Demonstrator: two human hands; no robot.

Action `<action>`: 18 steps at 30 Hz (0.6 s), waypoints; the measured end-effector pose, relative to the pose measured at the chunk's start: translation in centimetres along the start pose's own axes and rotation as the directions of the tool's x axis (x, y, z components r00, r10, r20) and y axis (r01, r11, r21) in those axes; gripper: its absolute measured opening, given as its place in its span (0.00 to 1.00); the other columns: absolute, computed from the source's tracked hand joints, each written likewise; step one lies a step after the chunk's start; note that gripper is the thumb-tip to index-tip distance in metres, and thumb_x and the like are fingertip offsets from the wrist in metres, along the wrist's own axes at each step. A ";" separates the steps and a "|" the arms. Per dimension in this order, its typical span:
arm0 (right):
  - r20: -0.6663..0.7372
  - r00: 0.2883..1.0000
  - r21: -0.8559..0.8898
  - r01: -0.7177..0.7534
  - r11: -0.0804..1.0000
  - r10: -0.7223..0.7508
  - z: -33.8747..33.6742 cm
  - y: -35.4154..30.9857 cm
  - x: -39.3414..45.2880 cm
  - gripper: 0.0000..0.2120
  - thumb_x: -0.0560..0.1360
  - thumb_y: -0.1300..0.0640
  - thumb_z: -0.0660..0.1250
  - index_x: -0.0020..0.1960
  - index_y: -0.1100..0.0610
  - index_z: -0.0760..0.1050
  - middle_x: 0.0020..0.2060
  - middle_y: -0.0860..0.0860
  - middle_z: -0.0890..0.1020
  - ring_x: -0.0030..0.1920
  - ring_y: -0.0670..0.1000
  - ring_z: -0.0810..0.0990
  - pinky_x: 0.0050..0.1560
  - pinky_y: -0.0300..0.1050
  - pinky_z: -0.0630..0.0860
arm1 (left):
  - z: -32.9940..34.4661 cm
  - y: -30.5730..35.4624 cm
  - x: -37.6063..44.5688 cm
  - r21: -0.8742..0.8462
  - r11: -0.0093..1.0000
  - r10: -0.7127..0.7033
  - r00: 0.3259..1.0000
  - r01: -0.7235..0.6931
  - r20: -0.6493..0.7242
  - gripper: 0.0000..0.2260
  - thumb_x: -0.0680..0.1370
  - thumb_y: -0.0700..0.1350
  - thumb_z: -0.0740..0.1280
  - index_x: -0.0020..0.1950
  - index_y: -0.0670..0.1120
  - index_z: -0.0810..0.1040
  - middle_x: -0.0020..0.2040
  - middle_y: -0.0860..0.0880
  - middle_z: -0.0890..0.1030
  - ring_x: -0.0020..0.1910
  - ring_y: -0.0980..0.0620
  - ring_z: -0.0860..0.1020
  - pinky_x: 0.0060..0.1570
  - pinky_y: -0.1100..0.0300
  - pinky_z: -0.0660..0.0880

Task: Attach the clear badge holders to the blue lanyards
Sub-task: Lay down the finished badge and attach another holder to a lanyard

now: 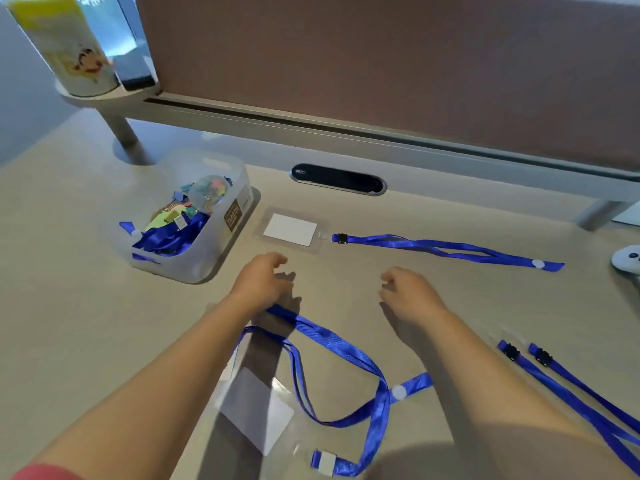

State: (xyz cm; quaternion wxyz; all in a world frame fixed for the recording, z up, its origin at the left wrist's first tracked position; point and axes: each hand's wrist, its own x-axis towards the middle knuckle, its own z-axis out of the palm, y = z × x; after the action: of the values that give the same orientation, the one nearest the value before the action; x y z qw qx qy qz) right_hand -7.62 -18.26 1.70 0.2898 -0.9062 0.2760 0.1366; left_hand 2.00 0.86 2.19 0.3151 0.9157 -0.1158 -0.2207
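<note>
A clear badge holder (291, 229) with a white card lies at the far middle of the desk, clipped to a blue lanyard (446, 249) stretched to the right. A second blue lanyard (346, 351) loops across the near desk, and its far end runs under the heel of my left hand (263, 282). Another clear badge holder (256, 407) with a white card lies beside my left forearm. My right hand (408, 292) hovers over bare desk, fingers loosely curled and holding nothing. Two more blue lanyards (571, 386) with black clips lie at the near right.
A translucent plastic bin (221, 258) at the left holds blue lanyards and several coloured clips. A dark cable slot (337, 178) sits by the brown partition (381, 64). A white device (627, 259) is at the right edge. A printed cylinder (69, 46) stands on a raised shelf, back left.
</note>
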 end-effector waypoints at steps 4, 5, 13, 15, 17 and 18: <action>0.091 0.989 -0.163 0.128 0.978 -0.114 1.9 -0.8 -3.0 0.18 0.77 0.57 0.58 0.65 0.59 0.69 0.63 0.55 0.75 0.62 0.55 0.74 0.61 0.50 0.72 | -0.1 -1.9 -3.2 0.319 0.942 0.054 0.986 -0.102 0.155 0.22 0.71 0.45 0.68 0.64 0.45 0.69 0.63 0.44 0.72 0.60 0.44 0.71 0.57 0.53 0.69; 0.100 0.986 -0.166 0.150 0.975 -0.135 2.3 -1.0 -3.6 0.18 0.77 0.57 0.58 0.65 0.59 0.69 0.63 0.55 0.75 0.62 0.55 0.75 0.61 0.50 0.72 | -0.2 -2.5 -3.8 0.360 0.927 0.054 0.987 -0.106 0.152 0.21 0.71 0.47 0.68 0.63 0.45 0.69 0.62 0.44 0.73 0.60 0.44 0.71 0.56 0.53 0.69; 0.127 0.978 -0.252 0.191 0.949 -0.163 5.8 -2.5 -5.2 0.14 0.73 0.53 0.64 0.55 0.60 0.73 0.55 0.56 0.75 0.55 0.57 0.75 0.45 0.44 0.66 | -1.6 -7.0 -5.5 0.307 0.949 -0.076 0.997 0.070 0.005 0.27 0.71 0.50 0.69 0.66 0.44 0.65 0.67 0.42 0.69 0.63 0.43 0.69 0.62 0.50 0.69; 0.107 0.983 -0.285 0.171 0.943 -0.146 6.2 -2.6 -5.1 0.11 0.74 0.57 0.62 0.54 0.61 0.73 0.55 0.56 0.76 0.53 0.57 0.75 0.45 0.46 0.68 | -1.5 -7.4 -5.7 0.203 0.972 -0.123 0.992 0.122 -0.007 0.27 0.71 0.50 0.69 0.66 0.44 0.65 0.67 0.42 0.69 0.63 0.42 0.70 0.60 0.50 0.70; 0.091 0.989 -0.302 0.141 0.943 -0.119 6.3 -2.6 -4.8 0.09 0.75 0.61 0.59 0.53 0.61 0.73 0.54 0.57 0.78 0.46 0.56 0.74 0.43 0.46 0.68 | -1.4 -7.8 -5.6 0.090 0.980 -0.176 0.984 0.178 -0.033 0.26 0.71 0.50 0.68 0.66 0.43 0.66 0.66 0.41 0.71 0.62 0.42 0.71 0.58 0.51 0.71; 0.088 0.991 -0.310 0.125 0.942 -0.103 6.3 -2.6 -4.6 0.10 0.75 0.62 0.58 0.53 0.62 0.73 0.53 0.57 0.79 0.44 0.55 0.73 0.42 0.45 0.68 | -1.3 -7.9 -5.6 0.037 0.977 -0.206 0.977 0.208 -0.052 0.26 0.72 0.50 0.68 0.65 0.43 0.66 0.66 0.41 0.71 0.62 0.42 0.71 0.57 0.51 0.72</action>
State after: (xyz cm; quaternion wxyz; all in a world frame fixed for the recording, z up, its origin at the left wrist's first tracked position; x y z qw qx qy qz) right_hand -10.38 -10.80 -0.26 0.1585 -0.9498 0.1874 0.1938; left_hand -1.67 9.62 0.03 0.2737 0.9343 -0.0171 -0.2277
